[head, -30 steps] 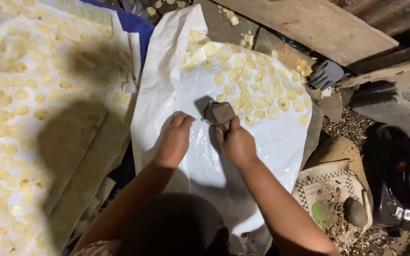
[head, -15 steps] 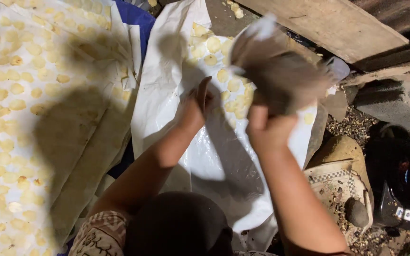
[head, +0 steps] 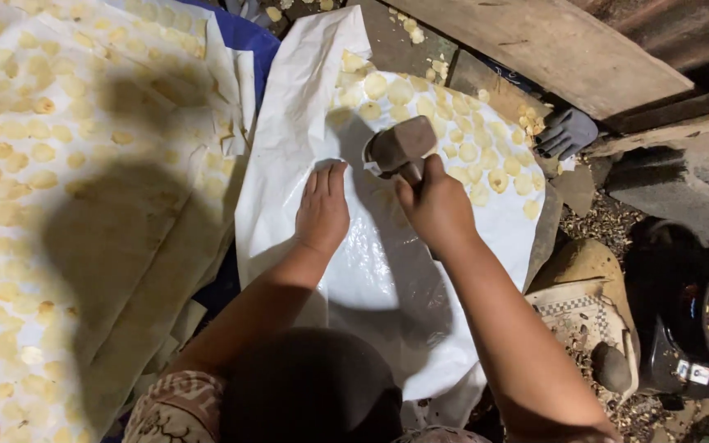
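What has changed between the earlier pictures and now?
The right hand raised the mallet high, then brought it down again toward the white sheet; it kept hold throughout. The left hand stayed flat on the sheet, and the yellow discs stayed put.

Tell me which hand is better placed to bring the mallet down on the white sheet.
Right. The right hand already grips the mallet, raised just above the white sheet. The left hand lies flat on the sheet, holding nothing.
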